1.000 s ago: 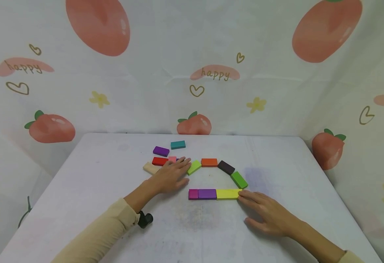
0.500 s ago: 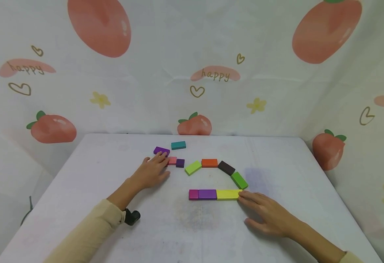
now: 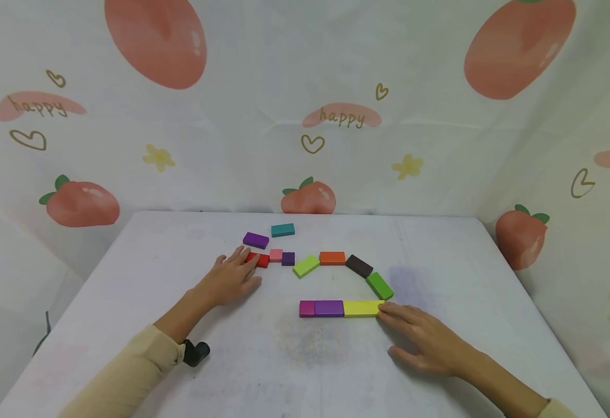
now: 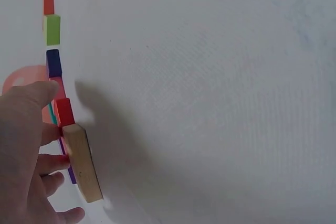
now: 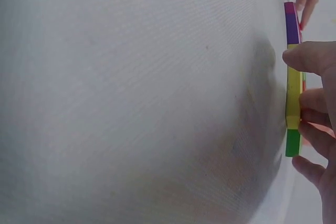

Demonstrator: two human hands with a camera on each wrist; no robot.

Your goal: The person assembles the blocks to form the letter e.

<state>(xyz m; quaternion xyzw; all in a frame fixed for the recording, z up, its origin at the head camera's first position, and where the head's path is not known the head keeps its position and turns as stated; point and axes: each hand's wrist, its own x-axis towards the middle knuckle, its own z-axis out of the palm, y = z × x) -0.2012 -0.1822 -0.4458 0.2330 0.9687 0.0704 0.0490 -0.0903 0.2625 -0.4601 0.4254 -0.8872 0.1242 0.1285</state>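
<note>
My left hand reaches over the left end of a row of flat coloured blocks, its fingers lying on the red block. In the left wrist view, fingertips touch the natural-wood block, which the hand covers in the head view. Right of the red one sit a pink block and a dark purple block. My right hand rests with extended fingers at the right end of the yellow block. Purple and magenta blocks continue that straight line leftward.
Lime, orange, black and green blocks curve down toward the yellow one. Behind the row lie another purple block and a teal block. A printed cloth hangs behind the white table.
My left hand has moved left from beside the lime block to the red block, uncovering the dark purple one. The red block has shifted slightly right. My right hand stays still.
</note>
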